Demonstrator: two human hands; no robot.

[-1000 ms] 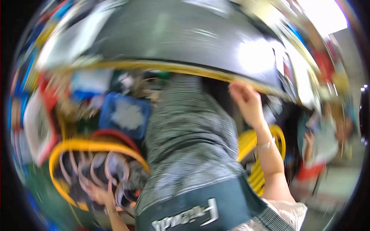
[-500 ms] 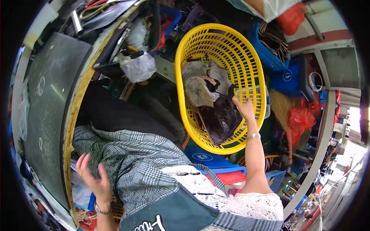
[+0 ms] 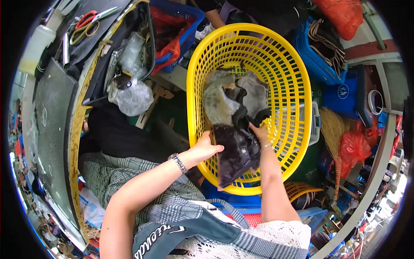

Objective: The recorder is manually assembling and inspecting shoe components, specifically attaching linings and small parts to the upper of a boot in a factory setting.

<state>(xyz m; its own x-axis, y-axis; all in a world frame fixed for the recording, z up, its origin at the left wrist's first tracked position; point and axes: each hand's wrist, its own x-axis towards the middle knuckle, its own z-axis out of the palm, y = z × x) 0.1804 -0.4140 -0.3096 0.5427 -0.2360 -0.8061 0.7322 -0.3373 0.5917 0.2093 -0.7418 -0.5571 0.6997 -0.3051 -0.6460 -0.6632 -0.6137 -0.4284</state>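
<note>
In the yellow openwork plastic basket (image 3: 305,103) lie several grey fuzzy pieces (image 3: 255,96) and a glossy dark brown fur-like piece (image 3: 233,151). My right hand (image 3: 261,134) reaches over the near right part of the pile, fingers closed on the dark piece's upper right edge. At the opposite side my left hand (image 3: 202,149) has its thumb stretched onto the dark piece and its fingers apart. The underside of the dark piece is hidden.
On the left runs a dark-topped workbench (image 3: 54,116) with scissors (image 3: 86,26) at its far end. A black bin (image 3: 151,39) holds clear plastic bags. Blue crates (image 3: 308,54), a straw broom (image 3: 332,125) and red bags (image 3: 353,149) crowd the right.
My left hand has come from beside the bench over the basket to the dark piece. My right hand has moved from the basket's right side onto that piece. The basket appears larger.
</note>
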